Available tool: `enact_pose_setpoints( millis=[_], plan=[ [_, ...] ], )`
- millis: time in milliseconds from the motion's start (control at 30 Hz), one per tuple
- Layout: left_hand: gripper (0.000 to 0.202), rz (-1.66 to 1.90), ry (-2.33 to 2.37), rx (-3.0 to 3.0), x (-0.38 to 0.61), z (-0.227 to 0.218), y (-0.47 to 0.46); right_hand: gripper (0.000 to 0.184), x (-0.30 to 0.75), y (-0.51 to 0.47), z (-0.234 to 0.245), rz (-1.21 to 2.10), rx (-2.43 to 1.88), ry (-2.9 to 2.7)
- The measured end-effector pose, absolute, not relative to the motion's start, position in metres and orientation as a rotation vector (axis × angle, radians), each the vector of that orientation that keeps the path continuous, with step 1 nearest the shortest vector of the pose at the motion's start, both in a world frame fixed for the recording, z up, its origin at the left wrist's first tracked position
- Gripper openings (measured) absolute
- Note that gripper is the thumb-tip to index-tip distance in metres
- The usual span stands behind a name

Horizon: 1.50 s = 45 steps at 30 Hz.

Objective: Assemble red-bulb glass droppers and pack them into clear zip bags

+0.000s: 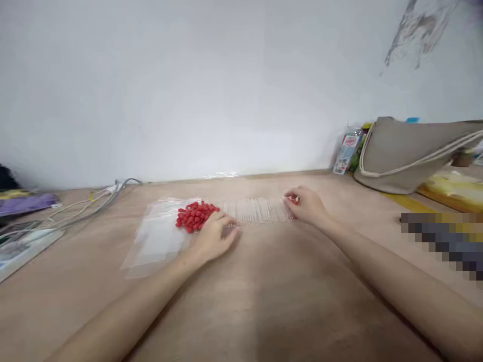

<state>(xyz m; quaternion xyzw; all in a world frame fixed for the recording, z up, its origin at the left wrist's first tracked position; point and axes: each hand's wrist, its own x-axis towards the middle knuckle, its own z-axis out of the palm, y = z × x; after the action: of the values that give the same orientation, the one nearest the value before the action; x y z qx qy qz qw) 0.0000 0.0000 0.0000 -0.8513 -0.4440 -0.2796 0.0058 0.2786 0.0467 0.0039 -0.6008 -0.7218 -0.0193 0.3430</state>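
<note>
A row of thin clear tubes (pixel 260 210) lies side by side on the wooden table. At its left end rests my left hand (pixel 216 236), fingers loosely curved and thumb apart, with nothing visible in it. Just behind that hand is a heap of small red bulb-shaped caps (pixel 194 215), partly covered by it. The heap sits on the right edge of several flat clear plastic bags (pixel 154 241). My right hand (pixel 307 205) is at the right end of the row, its fingertips pinched around a red cap (pixel 293 200). Whether that cap touches a tube is hidden.
Cables (pixel 101 198) and a white power strip (pixel 30 251) lie at the left, near purple cloth (pixel 28 203). A grey bag (pixel 411 153) and a carton (pixel 346 153) stand at the back right, by a yellow packet (pixel 453 188). The white wall (pixel 226 90) borders the table.
</note>
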Motion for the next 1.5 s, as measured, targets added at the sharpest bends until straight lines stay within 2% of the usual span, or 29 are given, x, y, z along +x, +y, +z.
enact_pose_setpoints(
  millis=[200, 367, 667, 867, 1067, 1267, 1367, 1500],
  plan=[
    [0.027, -0.608, -1.948, -2.283, 0.031, 0.008, 0.059, 0.041, 0.309, 0.070, -0.001, 0.337, -1.862, -1.667],
    [0.034, -0.541, -2.098, -2.149, 0.048, 0.005, 0.079, 0.025, 0.313, 0.064, -0.008, 0.520, -1.806, -1.730],
    [0.041, -0.353, -2.158, -2.071, 0.051, 0.010, 0.082, 0.018, 0.308, 0.069, -0.011, 0.435, -1.801, -1.673],
    [0.046, -0.302, -2.192, -2.063, 0.051, 0.010, 0.084, 0.019, 0.309, 0.069, -0.011, 0.260, -1.742, -1.693],
    [0.040, -0.323, -2.194, -2.089, 0.051, 0.010, 0.083, 0.019, 0.307, 0.070, -0.014, 0.196, -1.640, -1.633],
    [0.032, -0.402, -2.073, -2.193, 0.052, 0.036, 0.068, 0.030, 0.299, 0.066, -0.018, 0.189, -1.421, -1.386],
    [0.027, -0.499, -1.935, -2.292, 0.048, 0.042, 0.049, 0.033, 0.284, 0.058, -0.017, 0.232, -1.278, -1.337],
    [0.019, -0.680, -1.615, -2.588, 0.031, 0.023, 0.021, 0.029, 0.253, 0.042, -0.018, 0.271, -1.172, -1.473]
  ],
)
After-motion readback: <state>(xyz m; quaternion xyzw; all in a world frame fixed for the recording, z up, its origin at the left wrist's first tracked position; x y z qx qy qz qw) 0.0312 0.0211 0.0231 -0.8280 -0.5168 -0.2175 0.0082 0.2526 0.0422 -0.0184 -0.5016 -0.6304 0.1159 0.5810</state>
